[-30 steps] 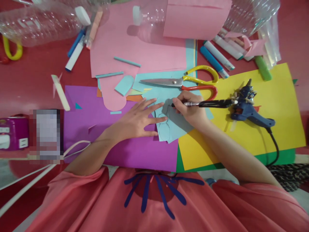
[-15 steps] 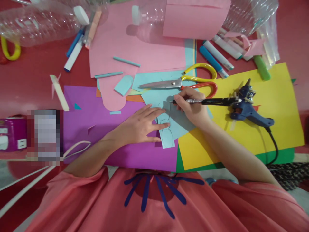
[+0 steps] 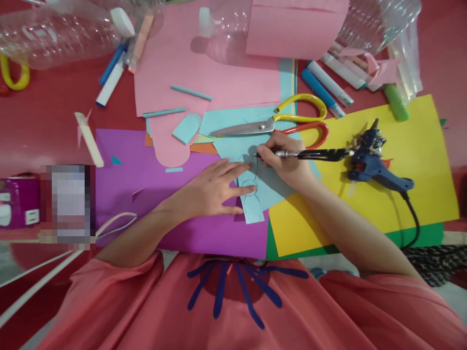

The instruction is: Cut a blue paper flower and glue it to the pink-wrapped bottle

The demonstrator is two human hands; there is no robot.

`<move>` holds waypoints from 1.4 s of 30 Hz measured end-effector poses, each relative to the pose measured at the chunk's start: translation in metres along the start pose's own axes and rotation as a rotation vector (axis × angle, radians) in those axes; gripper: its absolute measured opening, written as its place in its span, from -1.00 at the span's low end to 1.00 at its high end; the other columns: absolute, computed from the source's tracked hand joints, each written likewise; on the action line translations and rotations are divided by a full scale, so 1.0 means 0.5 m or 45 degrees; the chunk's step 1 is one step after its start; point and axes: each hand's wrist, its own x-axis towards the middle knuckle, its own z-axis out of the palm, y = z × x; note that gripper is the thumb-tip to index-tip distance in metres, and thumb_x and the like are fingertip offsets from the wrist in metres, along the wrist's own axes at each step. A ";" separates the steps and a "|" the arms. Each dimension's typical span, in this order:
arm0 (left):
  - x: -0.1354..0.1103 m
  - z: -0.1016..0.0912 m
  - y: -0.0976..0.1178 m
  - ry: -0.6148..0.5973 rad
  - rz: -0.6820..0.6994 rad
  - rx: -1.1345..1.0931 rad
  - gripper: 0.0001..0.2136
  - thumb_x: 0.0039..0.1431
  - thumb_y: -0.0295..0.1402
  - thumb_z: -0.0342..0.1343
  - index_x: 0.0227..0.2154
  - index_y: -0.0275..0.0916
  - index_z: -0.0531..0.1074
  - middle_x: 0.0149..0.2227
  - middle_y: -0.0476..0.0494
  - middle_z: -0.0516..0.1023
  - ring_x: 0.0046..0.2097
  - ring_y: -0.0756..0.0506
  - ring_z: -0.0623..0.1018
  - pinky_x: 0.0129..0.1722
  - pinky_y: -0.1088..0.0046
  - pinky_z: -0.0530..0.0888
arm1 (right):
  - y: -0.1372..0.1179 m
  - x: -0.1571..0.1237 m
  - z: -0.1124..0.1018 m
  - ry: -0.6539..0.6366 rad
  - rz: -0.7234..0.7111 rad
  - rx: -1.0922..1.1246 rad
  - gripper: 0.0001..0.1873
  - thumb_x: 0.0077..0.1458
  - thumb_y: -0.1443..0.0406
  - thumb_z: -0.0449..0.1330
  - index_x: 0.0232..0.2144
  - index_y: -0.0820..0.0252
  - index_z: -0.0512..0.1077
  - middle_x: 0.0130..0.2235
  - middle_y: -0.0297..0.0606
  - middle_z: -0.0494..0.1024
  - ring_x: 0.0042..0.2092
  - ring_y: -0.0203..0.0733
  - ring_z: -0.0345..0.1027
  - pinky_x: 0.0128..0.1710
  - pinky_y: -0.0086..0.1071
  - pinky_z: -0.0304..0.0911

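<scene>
My right hand (image 3: 288, 163) is closed around a black pen (image 3: 310, 154), its tip low over a light blue paper (image 3: 277, 180). Rounded outlines are drawn on that paper, one above another, down a narrow strip. With fingers spread, my left hand (image 3: 219, 188) lies flat, its fingertips on the strip's left edge. Just above my right hand rest scissors (image 3: 260, 127) with one yellow and one red handle, blades together and pointing left. A light blue cutout (image 3: 188, 128) with a rounded end sits on a pink paper piece (image 3: 171, 153) left of the scissors.
A blue glue gun (image 3: 383, 170) lies on yellow paper (image 3: 426, 146) to the right. Purple paper (image 3: 124, 194) spreads under my left arm. Clear plastic bottles (image 3: 65, 36), one wrapped in pink paper (image 3: 295, 29), and several markers (image 3: 321, 92) lie along the back.
My right hand has shifted slightly left with the pen, bringing the tip nearer the left fingertips. My left hand has stayed in place.
</scene>
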 end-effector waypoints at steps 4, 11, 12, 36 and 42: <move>-0.001 -0.002 -0.002 -0.007 0.004 -0.014 -0.54 0.25 -0.08 0.13 0.17 -0.10 0.43 0.34 -0.41 0.24 0.31 -0.35 0.33 0.28 -0.10 0.26 | 0.004 -0.001 0.000 0.011 -0.020 -0.017 -0.68 0.11 0.32 0.23 -0.60 0.08 0.21 -0.62 -0.47 0.29 -0.55 -0.34 0.10 -0.49 -0.33 0.02; -0.001 0.000 -0.004 -0.011 0.008 -0.026 -0.54 0.26 -0.08 0.11 0.17 -0.09 0.41 0.34 -0.40 0.24 0.32 -0.34 0.31 0.28 -0.10 0.26 | 0.006 0.000 -0.005 0.000 -0.018 -0.017 -0.66 0.13 0.25 0.22 -0.61 0.06 0.19 -0.62 -0.45 0.28 -0.55 -0.31 0.10 -0.49 -0.31 0.02; -0.001 0.000 -0.004 -0.008 0.008 -0.026 -0.54 0.26 -0.08 0.11 0.17 -0.09 0.41 0.34 -0.38 0.25 0.32 -0.33 0.31 0.28 -0.09 0.26 | 0.005 0.000 -0.005 -0.003 -0.010 -0.007 -0.65 0.13 0.27 0.21 -0.62 0.07 0.18 -0.62 -0.45 0.28 -0.55 -0.32 0.09 -0.49 -0.31 0.02; 0.001 0.000 -0.002 0.016 0.016 0.027 -0.56 0.26 -0.09 0.11 0.15 -0.09 0.44 0.31 -0.43 0.29 0.29 -0.35 0.36 0.26 -0.08 0.30 | -0.011 0.000 -0.012 -0.061 -0.001 0.059 -0.61 0.08 0.31 0.19 -0.68 0.08 0.12 -0.66 -0.46 0.21 -0.57 -0.35 0.06 -0.51 -0.32 0.01; 0.000 -0.004 0.000 0.013 0.015 0.025 -0.55 0.25 -0.09 0.13 0.16 -0.10 0.44 0.31 -0.43 0.29 0.29 -0.35 0.36 0.27 -0.08 0.29 | -0.005 -0.002 -0.009 -0.018 0.017 0.044 -0.66 0.10 0.31 0.20 -0.64 0.09 0.19 -0.64 -0.46 0.24 -0.56 -0.36 0.09 -0.51 -0.34 -0.02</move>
